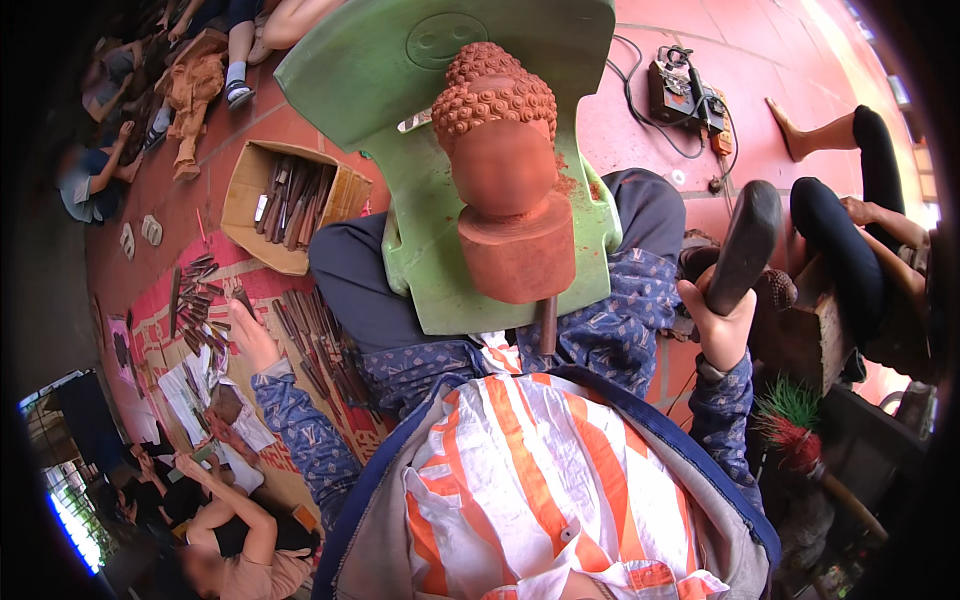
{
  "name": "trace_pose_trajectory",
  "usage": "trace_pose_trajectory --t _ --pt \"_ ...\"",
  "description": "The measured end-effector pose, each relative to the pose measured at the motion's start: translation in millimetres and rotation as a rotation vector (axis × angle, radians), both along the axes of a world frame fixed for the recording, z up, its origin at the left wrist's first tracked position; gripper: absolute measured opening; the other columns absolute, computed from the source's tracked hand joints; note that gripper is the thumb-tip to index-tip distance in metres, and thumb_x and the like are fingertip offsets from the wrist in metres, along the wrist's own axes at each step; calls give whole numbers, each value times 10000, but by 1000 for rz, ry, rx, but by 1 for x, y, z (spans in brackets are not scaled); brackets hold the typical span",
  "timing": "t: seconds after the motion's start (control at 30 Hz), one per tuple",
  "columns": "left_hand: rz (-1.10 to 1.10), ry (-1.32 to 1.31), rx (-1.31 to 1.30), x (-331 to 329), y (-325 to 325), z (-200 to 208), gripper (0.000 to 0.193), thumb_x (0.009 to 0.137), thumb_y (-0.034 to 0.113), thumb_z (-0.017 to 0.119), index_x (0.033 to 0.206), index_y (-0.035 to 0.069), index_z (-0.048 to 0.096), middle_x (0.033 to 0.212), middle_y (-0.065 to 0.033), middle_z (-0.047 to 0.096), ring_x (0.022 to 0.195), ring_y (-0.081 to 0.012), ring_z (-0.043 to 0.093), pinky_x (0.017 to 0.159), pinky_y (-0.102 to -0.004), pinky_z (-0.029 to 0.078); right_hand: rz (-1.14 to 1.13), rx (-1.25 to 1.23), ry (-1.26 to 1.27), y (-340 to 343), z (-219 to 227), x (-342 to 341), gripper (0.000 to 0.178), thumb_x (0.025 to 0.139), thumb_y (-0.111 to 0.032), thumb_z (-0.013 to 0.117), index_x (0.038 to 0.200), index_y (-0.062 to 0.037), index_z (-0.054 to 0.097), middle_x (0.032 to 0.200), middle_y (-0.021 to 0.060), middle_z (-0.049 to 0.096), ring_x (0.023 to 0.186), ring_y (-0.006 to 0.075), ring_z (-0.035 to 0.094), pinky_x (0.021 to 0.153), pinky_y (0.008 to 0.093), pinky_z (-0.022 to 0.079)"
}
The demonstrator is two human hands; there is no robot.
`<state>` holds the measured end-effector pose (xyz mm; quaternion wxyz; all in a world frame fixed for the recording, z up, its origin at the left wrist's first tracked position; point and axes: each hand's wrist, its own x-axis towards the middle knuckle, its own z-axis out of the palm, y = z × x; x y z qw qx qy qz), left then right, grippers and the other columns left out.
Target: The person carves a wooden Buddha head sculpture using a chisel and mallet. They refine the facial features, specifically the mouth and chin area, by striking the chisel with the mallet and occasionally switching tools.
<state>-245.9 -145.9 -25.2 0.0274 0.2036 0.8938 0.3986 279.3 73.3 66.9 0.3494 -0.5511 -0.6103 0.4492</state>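
A reddish wooden carved head with curled hair rests on a green plastic chair lying between my legs. The flat block under its neck points toward me. My right hand, raised to the right of the carving, is closed round the handle of a dark wooden mallet. To the left, my left hand is above the laid-out tools, with a dark chisel at its fingertips; most of that chisel is hidden. A narrow brown rod stands out below the carving's block.
A cardboard box of chisels stands at the left, with loose chisels on a mat. A dark electrical box with cords lies at the far right. Other people sit at both sides. A red-and-green brush is near my right.
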Motion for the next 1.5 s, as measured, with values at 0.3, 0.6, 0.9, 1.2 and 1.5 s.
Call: trace_pose_trajectory --t 0.3,0.6,0.9,1.2,1.5 --pt "250 -571 -378 -18 -227 -175 129 936 95 561 1044 29 536 673 -85 608 495 -150 592 411 -305 483 -169 -292 -3 29 -114 26 192 786 -95 743 736 -48 563 563 -11 515 448 79 460 441 232 342" --pt "273 -627 -850 48 -247 -198 516 912 245 624 1367 114 417 1071 -226 655 975 -355 656 862 -443 515 -38 -455 -179 54 -149 42 284 813 -264 697 661 -81 542 571 -2 466 471 128 460 457 279 360" --pt "322 -548 -868 51 -244 -198 481 818 204 722 1238 82 523 1160 -242 623 1120 -392 588 950 -449 472 -156 -739 -35 60 -137 37 343 886 -252 633 627 -178 421 548 -65 339 460 81 327 442 241 258" --pt "337 -533 -870 33 -248 -203 405 852 186 680 1221 112 531 1119 -226 649 1083 -387 616 920 -476 496 -164 -744 -111 62 -132 33 328 896 -261 610 635 -165 436 547 -58 352 459 87 346 442 238 280" --pt "443 -257 -802 34 -232 -219 331 806 134 691 1115 114 576 1126 -182 600 1036 -360 613 880 -469 505 -115 -748 -148 71 -138 48 355 884 -300 599 612 -175 409 535 -56 352 453 90 349 437 238 278"
